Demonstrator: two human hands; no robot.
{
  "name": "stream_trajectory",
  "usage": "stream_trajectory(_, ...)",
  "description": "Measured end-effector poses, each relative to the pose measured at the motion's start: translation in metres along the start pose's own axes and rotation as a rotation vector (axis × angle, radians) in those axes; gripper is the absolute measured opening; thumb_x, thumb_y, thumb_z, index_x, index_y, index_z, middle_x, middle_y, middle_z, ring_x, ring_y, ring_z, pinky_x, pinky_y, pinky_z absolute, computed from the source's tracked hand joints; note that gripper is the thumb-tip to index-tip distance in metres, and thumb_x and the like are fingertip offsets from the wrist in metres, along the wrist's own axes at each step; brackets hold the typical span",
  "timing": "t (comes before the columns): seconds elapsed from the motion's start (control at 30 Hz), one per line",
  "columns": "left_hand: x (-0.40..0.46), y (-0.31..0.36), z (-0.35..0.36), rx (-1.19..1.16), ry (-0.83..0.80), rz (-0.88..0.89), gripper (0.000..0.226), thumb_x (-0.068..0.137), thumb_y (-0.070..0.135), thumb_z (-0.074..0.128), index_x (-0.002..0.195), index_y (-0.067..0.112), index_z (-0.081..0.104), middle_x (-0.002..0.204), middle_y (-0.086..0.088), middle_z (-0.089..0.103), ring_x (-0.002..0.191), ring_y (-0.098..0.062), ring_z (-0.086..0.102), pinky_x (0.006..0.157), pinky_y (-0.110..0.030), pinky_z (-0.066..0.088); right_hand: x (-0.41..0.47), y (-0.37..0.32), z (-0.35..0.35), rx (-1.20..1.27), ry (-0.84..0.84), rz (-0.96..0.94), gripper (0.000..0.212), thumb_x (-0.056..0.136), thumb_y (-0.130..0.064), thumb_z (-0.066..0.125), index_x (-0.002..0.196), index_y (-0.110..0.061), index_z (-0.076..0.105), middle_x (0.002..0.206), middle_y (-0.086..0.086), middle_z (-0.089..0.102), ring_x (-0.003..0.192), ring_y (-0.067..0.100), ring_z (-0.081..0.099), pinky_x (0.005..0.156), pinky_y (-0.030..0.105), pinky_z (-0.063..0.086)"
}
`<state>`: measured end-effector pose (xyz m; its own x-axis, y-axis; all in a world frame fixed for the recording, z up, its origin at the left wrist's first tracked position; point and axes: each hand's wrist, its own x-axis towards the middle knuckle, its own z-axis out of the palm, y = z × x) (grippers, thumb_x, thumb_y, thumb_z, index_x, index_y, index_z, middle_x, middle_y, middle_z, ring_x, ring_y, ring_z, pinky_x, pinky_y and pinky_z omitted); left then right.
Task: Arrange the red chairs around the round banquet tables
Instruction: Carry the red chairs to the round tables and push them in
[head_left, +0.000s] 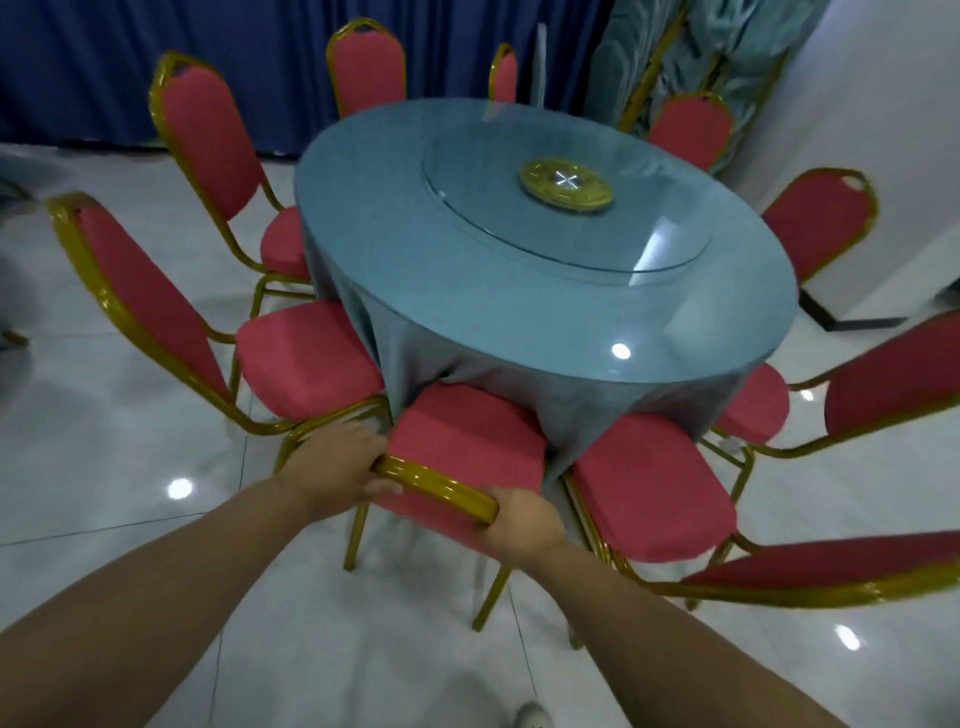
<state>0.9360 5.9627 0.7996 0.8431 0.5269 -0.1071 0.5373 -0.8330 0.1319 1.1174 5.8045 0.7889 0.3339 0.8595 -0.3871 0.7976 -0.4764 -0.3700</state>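
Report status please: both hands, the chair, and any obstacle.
Left hand and right hand grip the gold top rail of the red chair. Seat front under the tablecloth. Neighbour chairs close on both sides.

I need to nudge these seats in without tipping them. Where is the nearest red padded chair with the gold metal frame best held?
Take the red padded chair with the gold metal frame by the gold top rail of its backrest, from behind, one grip at each end, as the left hand and right hand do. The rail is a narrow bar facing you, and the seat already points at the round blue-clothed table.
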Motion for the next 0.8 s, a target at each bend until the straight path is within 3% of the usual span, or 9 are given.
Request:
stream_trajectory(0.07, -0.007, -0.006, 0.005, 0.040, -0.004, 0.053, 0.041, 0.082, 0.066, 0.050, 0.083, 0.025, 0.045, 0.088, 0.007, 0.050, 0.080, -0.007, 0.036, 0.069, -0.024, 0.026, -0.002, -0.002, 0.007, -0.010, -0.026, 0.034, 0.026, 0.080, -0.045, 0.063, 0.062, -0.033, 0.048, 0.076, -0.003, 0.059, 0.075, 0.021, 0.060, 0.062, 0.029, 0.042)
stream_trajectory(0.1, -0.011, -0.010, 0.009, 0.031, -0.001, 0.081, 0.044, 0.082, 0.068, 0.046, 0.083, 0.024, 0.047, 0.089, 0.006, 0.051, 0.080, -0.008, 0.037, 0.070, -0.024, 0.026, -0.004, -0.003, 0.010, -0.026, -0.037, 0.035, 0.028, 0.080, -0.043, 0.062, 0.061, -0.031, 0.046, 0.075, -0.001, 0.059, 0.075, 0.021, 0.059, 0.062, 0.029, 0.041)
stream_trajectory(0.23, -0.026, -0.013, 0.021, -0.037, 0.041, 0.161, 0.054, 0.074, 0.074, 0.028, 0.081, 0.024, 0.048, 0.082, 0.007, 0.048, 0.077, -0.011, 0.042, 0.071, -0.026, 0.030, -0.017, -0.006, 0.015, -0.048, -0.046, 0.025, 0.012, 0.083, -0.035, 0.060, 0.077, -0.028, 0.053, 0.081, 0.001, 0.061, 0.077, 0.020, 0.058, 0.064, 0.028, 0.042)
stream_trajectory(0.4, -0.016, -0.016, 0.020, -0.014, 0.088, 0.192, 0.057, 0.074, 0.073, 0.026, 0.079, 0.021, 0.051, 0.077, 0.007, 0.047, 0.072, -0.014, 0.042, 0.068, -0.028, 0.032, -0.010, -0.006, 0.007, -0.020, -0.034, 0.050, 0.023, 0.079, -0.029, 0.062, 0.062, -0.025, 0.047, 0.084, 0.007, 0.067, 0.082, 0.025, 0.063, 0.069, 0.033, 0.051)
stream_trajectory(0.5, -0.007, -0.020, 0.019, 0.034, 0.059, 0.236, 0.063, 0.073, 0.074, 0.020, 0.082, 0.021, 0.052, 0.080, 0.004, 0.052, 0.075, -0.016, 0.049, 0.068, -0.028, 0.034, -0.004, -0.001, 0.008, -0.027, -0.022, 0.028, 0.017, 0.080, -0.030, 0.062, 0.067, -0.026, 0.053, 0.076, 0.003, 0.062, 0.076, 0.022, 0.061, 0.068, 0.032, 0.051)
stream_trajectory(0.6, 0.003, -0.027, 0.020, 0.079, 0.012, 0.227, 0.064, 0.071, 0.077, 0.016, 0.086, 0.024, 0.048, 0.086, 0.006, 0.052, 0.076, -0.011, 0.041, 0.067, -0.028, 0.035, 0.005, 0.002, 0.006, -0.031, -0.027, -0.002, 0.020, 0.081, -0.037, 0.061, 0.066, -0.029, 0.052, 0.075, -0.001, 0.061, 0.073, 0.018, 0.059, 0.067, 0.031, 0.050)
stream_trajectory(0.7, 0.015, -0.036, 0.012, 0.106, -0.016, 0.189, 0.053, 0.077, 0.075, 0.027, 0.086, 0.026, 0.043, 0.088, 0.006, 0.050, 0.077, -0.009, 0.037, 0.067, -0.026, 0.027, 0.024, -0.004, -0.005, -0.040, -0.020, -0.042, 0.007, 0.081, -0.033, 0.060, 0.076, -0.030, 0.059, 0.086, 0.004, 0.068, 0.083, 0.025, 0.064, 0.071, 0.033, 0.051)
stream_trajectory(0.8, 0.025, -0.050, 0.005, 0.070, -0.027, 0.127, 0.041, 0.083, 0.067, 0.044, 0.082, 0.027, 0.040, 0.082, 0.009, 0.042, 0.077, -0.010, 0.040, 0.067, -0.027, 0.027, 0.042, -0.017, -0.017, -0.054, -0.033, -0.065, 0.009, 0.082, -0.027, 0.058, 0.075, -0.030, 0.056, 0.092, 0.006, 0.068, 0.088, 0.028, 0.063, 0.074, 0.034, 0.049)
